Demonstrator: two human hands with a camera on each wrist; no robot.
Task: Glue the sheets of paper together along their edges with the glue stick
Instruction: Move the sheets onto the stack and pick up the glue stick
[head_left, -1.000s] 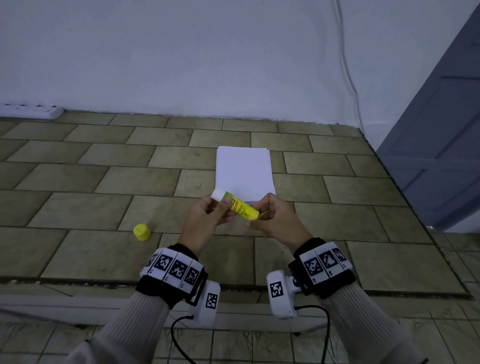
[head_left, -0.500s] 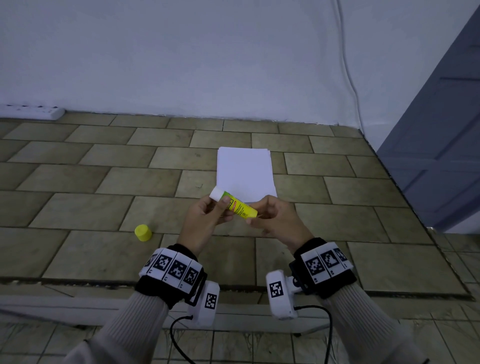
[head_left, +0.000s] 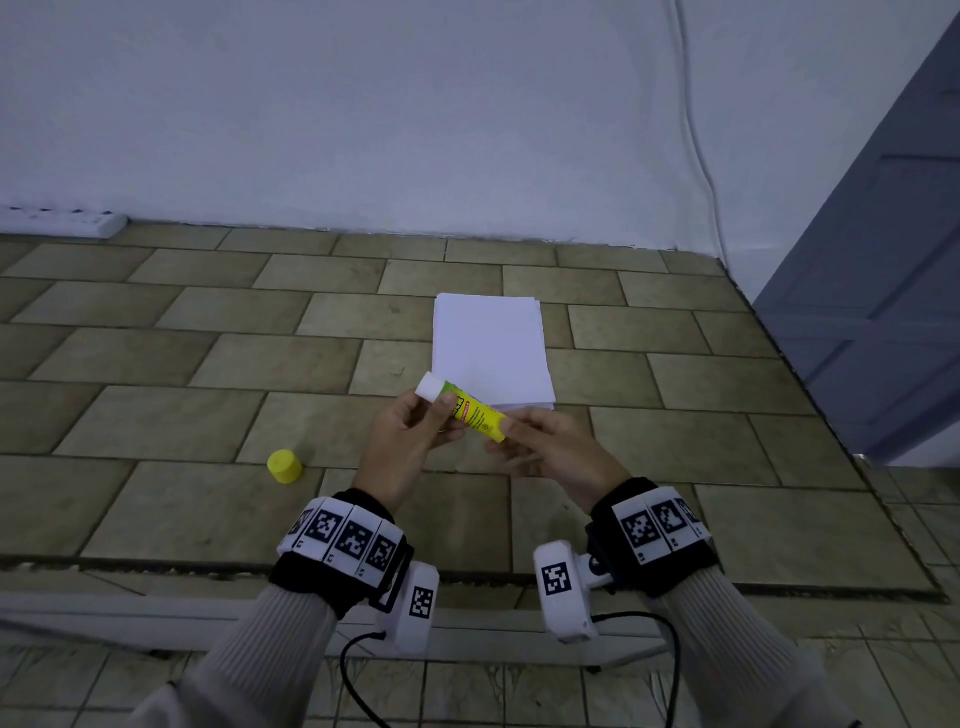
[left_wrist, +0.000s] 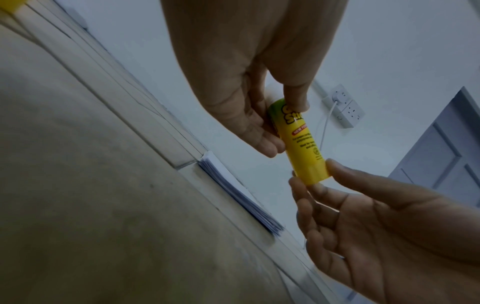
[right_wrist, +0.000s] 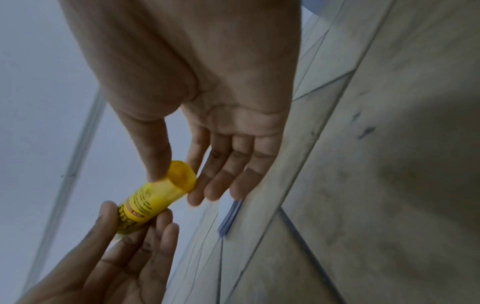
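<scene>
Head view: both hands hold the glue stick (head_left: 464, 412) above the near edge of the paper stack (head_left: 491, 349).
Left hand (head_left: 410, 441) grips its upper body; right hand (head_left: 545, 449) pinches its base as before, fingers now straighter.

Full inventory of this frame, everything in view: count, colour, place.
glue stick: 1, yellow with white tip, uncapped, held in the air between both hands
cap: 1, yellow, on the floor left of the hands
paper stack: 1 stack, white, on the floor beyond the hands
power strip: 1, white, on the floor by the wall, far left
cable: 1, white, running down the wall
wall socket block: 1, white, on the wall
door: 1, blue-grey, right
floor: tan tiles
left hand: grips the stick near its white tip
right hand: pinches the stick's base
</scene>
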